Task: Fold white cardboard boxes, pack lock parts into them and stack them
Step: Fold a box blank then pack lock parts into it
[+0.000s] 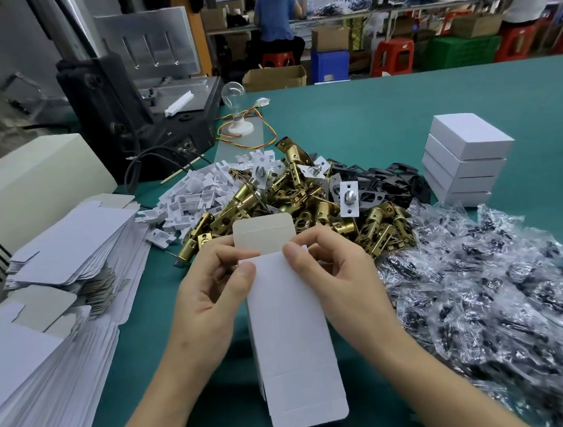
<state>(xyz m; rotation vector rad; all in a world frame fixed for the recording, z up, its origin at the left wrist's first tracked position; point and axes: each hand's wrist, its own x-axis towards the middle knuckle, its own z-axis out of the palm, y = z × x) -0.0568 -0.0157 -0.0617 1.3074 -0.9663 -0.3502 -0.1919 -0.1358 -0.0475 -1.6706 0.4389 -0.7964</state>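
**Box held near the front edge**

Our left hand and right hand pinch the top corners of the box over the table's near side. Brass latches crowd just beyond it. Flat blanks line the left edge.

A light bulb stands near a black machine on the green table.

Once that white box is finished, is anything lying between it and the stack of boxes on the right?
Yes. Between the box and the stack of finished boxes lie the brass latch pile and the clear bags of black parts. Both lie low, so carrying it over them looks possible.
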